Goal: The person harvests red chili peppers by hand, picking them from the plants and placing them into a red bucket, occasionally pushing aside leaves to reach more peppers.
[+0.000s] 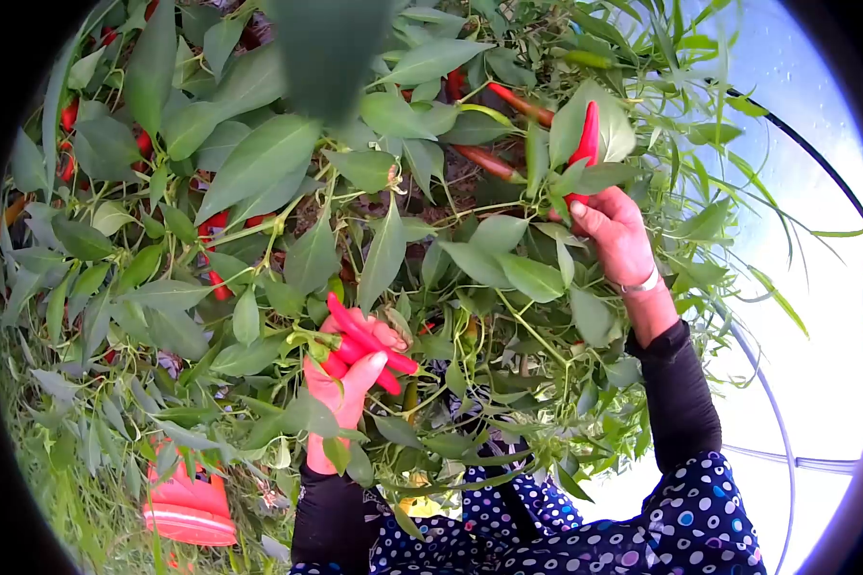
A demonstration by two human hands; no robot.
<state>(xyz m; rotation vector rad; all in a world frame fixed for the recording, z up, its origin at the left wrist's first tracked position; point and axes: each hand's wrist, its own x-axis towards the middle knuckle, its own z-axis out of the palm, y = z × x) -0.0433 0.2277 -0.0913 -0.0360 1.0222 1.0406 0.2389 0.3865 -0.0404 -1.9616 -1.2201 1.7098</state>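
I judged the chief hazard to lie at the right hand [623, 238], in the upper right of the frame, where leaves crowded the lower end of an upright red pepper [588, 134]; a hard pull there could have torn foliage or snapped a branch, because the stem was screened from my view. A second hazard, in my assessment, concerned the left hand [336, 391], just left of centre in the lower half: its bunch of red peppers [366, 337] lay crosswise at differing angles, so a loosened thumb could have let one slip into the plants below. I found the left fingers curled closed about that bunch, the thumb pressed over it, with green stems projecting on both sides. The right fingers were drawn close together at the base of the upright pepper, narrow rather than spread; leaves covered the tips, and I could not tell whether they pinched fruit, stem or leaf. I noted a white wristband [641, 282] below that hand, further red fruit [489, 161] among the leaves at upper centre, a red container [190, 508] at lower left, well apart from both hands, and a blurred leaf [331, 57] obstructing the top of my view.
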